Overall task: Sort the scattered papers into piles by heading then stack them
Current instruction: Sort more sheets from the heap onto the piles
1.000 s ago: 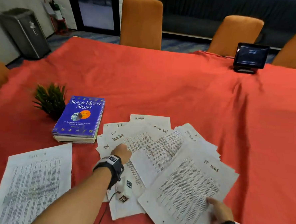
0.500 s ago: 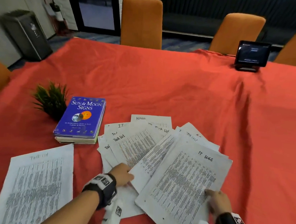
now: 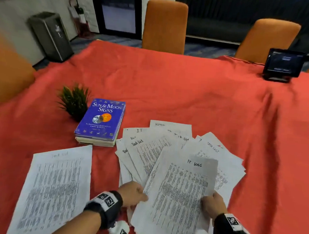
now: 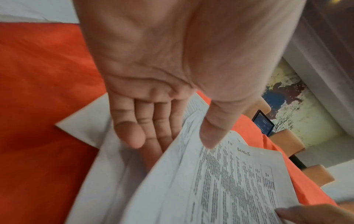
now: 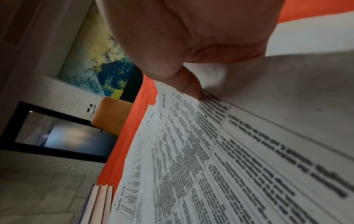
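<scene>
Sorting step: IT-logs sheet (image 3: 180, 190) is pinched by right hand (image 3: 212, 203) and left hand (image 3: 133, 191); own pile is judged needed next.

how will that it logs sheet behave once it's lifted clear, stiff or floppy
Probably floppy: the IT logs sheet already curves between the left hand and right hand, each holding one edge. Likely very light, a single thin page. It may drag neighbours along, since it overlaps the fanned papers beneath.
</scene>
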`<action>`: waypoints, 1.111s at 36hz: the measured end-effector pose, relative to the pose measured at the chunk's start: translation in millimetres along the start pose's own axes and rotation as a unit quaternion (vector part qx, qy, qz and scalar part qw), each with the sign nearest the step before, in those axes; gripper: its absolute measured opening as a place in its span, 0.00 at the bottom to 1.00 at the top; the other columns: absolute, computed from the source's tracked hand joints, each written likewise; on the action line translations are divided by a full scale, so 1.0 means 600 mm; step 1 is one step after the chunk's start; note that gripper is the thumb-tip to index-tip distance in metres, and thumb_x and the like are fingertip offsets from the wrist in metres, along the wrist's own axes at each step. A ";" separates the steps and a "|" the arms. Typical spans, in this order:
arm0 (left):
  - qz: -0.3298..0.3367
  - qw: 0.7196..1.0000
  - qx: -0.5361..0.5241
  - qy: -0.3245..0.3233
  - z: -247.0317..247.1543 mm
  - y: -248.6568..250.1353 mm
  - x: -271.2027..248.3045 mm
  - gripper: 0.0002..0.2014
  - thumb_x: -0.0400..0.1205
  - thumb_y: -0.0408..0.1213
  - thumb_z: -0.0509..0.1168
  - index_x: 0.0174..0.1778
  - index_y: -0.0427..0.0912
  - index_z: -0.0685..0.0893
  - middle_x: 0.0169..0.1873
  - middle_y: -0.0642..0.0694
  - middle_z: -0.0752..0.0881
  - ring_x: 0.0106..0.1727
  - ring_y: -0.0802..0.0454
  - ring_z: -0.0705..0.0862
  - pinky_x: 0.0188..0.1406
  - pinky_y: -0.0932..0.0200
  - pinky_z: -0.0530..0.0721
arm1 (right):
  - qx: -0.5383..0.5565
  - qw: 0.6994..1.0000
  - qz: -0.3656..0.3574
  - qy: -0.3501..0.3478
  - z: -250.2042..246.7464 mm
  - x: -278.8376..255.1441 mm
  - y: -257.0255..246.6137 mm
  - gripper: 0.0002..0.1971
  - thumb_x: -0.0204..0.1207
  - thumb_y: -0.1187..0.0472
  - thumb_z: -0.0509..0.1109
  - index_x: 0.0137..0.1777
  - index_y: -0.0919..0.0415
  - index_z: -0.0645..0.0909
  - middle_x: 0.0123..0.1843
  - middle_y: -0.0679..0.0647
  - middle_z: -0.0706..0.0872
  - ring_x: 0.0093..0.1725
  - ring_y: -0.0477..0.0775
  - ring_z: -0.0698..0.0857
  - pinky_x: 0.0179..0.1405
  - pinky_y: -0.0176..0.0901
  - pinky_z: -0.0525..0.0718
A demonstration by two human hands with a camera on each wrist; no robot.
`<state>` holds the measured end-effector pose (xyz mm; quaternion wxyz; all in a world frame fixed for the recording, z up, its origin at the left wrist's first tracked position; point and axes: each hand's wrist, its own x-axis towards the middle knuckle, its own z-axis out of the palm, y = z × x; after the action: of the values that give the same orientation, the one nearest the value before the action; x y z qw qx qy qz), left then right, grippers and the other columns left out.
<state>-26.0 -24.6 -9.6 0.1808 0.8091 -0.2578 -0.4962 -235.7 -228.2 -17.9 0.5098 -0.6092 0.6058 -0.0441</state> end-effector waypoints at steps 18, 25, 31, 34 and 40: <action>0.172 0.952 -0.234 0.095 -0.004 0.058 -0.023 0.18 0.85 0.31 0.62 0.60 0.62 0.79 0.59 0.62 0.87 0.64 0.67 0.82 0.68 0.66 0.75 | 0.257 0.966 -0.033 -0.009 -0.012 -0.012 -0.085 0.31 0.74 0.74 0.68 0.77 0.62 0.65 0.65 0.59 0.79 0.60 0.61 0.79 0.57 0.48 0.75; 0.260 0.872 -0.328 0.254 -0.059 0.099 -0.078 0.23 0.84 0.20 0.57 0.58 0.58 0.78 0.50 0.67 0.90 0.54 0.69 0.86 0.55 0.71 0.80 | 0.352 0.895 -0.269 -0.039 -0.027 -0.103 -0.224 0.11 0.78 0.74 0.64 0.50 0.60 0.83 0.45 0.51 0.93 0.45 0.49 0.90 0.39 0.37 0.87; 0.337 0.771 -0.414 0.348 -0.102 0.129 -0.133 0.24 0.84 0.20 0.57 0.69 0.52 0.73 0.64 0.52 0.84 0.65 0.62 0.82 0.67 0.67 0.79 | 0.354 0.840 -0.408 -0.053 -0.020 -0.159 -0.273 0.16 0.78 0.80 0.60 0.50 0.58 0.80 0.43 0.45 0.91 0.46 0.44 0.88 0.44 0.34 0.85; 0.294 0.775 -0.432 0.354 -0.103 0.118 -0.131 0.31 0.83 0.31 0.64 0.81 0.49 0.60 0.79 0.49 0.71 0.79 0.58 0.69 0.81 0.57 0.65 | 0.334 0.834 -0.432 -0.075 -0.008 -0.168 -0.271 0.17 0.77 0.82 0.60 0.52 0.60 0.79 0.45 0.45 0.89 0.46 0.46 0.86 0.45 0.35 0.84; 0.256 0.779 -0.421 0.389 -0.098 0.098 -0.124 0.40 0.74 0.49 0.66 0.82 0.41 0.61 0.77 0.44 0.74 0.79 0.50 0.71 0.82 0.43 0.63 | 0.291 0.856 -0.420 -0.076 0.014 -0.171 -0.255 0.17 0.79 0.79 0.61 0.53 0.56 0.80 0.44 0.44 0.89 0.45 0.44 0.86 0.43 0.33 0.84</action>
<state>-15.3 -25.3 101.3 0.7087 0.6805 -0.1289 -0.1341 -151.0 -182.1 139.4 0.6414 -0.6308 0.2112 -0.3822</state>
